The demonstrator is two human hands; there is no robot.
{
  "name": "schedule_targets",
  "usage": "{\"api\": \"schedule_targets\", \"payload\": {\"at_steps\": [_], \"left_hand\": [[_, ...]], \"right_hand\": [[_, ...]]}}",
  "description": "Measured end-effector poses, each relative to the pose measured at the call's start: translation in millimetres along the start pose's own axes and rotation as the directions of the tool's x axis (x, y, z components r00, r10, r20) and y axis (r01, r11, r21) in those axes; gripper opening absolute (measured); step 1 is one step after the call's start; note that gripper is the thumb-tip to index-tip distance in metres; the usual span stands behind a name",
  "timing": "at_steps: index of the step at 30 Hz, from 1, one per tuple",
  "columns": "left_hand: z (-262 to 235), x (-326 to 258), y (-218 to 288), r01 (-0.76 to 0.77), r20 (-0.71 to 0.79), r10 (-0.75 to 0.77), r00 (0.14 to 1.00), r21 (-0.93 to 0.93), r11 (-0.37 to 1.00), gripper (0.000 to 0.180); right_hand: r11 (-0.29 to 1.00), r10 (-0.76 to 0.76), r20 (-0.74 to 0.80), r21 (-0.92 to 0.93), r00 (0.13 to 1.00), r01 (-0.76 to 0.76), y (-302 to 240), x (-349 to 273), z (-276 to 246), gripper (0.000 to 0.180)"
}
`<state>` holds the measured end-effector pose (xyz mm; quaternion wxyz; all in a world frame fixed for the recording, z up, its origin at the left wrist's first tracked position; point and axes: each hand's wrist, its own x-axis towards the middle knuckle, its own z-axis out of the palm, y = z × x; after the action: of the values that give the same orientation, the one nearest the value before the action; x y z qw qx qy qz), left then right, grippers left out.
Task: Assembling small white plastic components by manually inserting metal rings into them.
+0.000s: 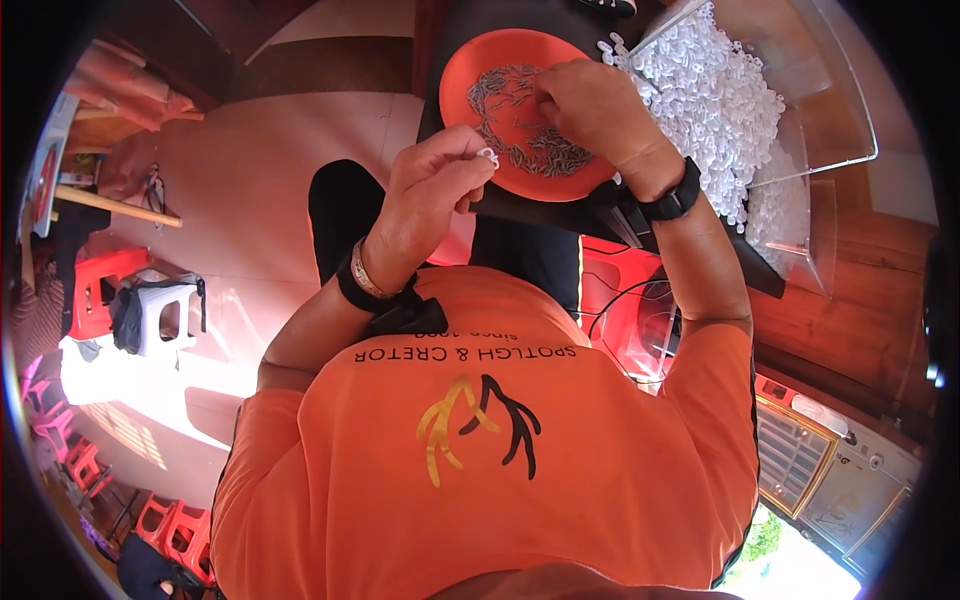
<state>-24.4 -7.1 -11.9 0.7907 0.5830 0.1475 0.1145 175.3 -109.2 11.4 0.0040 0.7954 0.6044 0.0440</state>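
Note:
My left hand [428,187] is closed in a pinch on a small white plastic clip [489,157], held at the near left rim of an orange-red plate [520,44]. On the plate lie many thin grey metal nails [545,155], spread in a rough ring. My right hand [603,112] is over the plate's right side, fingertips bent together down among the nails. What those fingertips hold, if anything, is hidden.
Right of the plate, a clear plastic bin [850,150] lies tipped, with a large heap of white clips [705,100] spilling out. The dark table [432,118] carries both. Red stools [100,285] and a white stool [172,315] stand on the floor at left.

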Motion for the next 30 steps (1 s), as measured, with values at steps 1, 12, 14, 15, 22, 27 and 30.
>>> {"api": "schedule_targets", "payload": {"at_steps": [1, 12, 14, 15, 22, 27, 30], "left_hand": [[0.0, 0.5, 0.3, -0.006, -0.002, 0.006, 1.000, -0.004, 1.000, 0.015], [2.7, 5.9, 0.6, -0.044, 0.006, 0.044, 0.999, 0.008, 0.999, 0.022], [8.3, 6.5, 6.3, -0.015, 0.003, 0.015, 1.000, -0.004, 1.000, 0.023], [10.5, 7.7, 7.0, -0.014, 0.011, 0.014, 1.000, 0.002, 1.000, 0.023], [22.3, 16.7, 8.5, -0.066, 0.041, 0.064, 0.997, 0.046, 0.997, 0.022], [27.3, 20.8, 4.5, -0.074, 0.061, 0.074, 0.995, 0.003, 0.997, 0.022], [31.8, 20.6, 3.9, -0.078, 0.057, 0.078, 0.995, -0.001, 0.997, 0.023]], "right_hand": [[0.999, -0.031, -0.025, -0.043, 0.999, 0.030, -0.5, 0.6, 1.8, 0.013], [0.944, 0.117, -0.067, 0.316, 0.991, -0.090, 10.3, -13.1, -9.7, 0.013], [0.804, 0.220, -0.067, 0.578, 0.973, -0.142, 14.1, -19.3, -11.0, 0.012], [0.801, 0.229, -0.072, 0.580, 0.971, -0.146, 14.5, -22.9, -9.5, 0.012], [0.218, 0.277, 0.049, 0.969, 0.960, -0.113, -3.5, -49.4, -17.6, 0.015], [-0.059, 0.250, 0.065, 0.997, 0.966, -0.052, -23.7, -60.8, -25.3, 0.016], [-0.056, 0.231, 0.019, 0.998, 0.973, -0.006, -35.2, -63.0, -20.6, 0.013]]}}
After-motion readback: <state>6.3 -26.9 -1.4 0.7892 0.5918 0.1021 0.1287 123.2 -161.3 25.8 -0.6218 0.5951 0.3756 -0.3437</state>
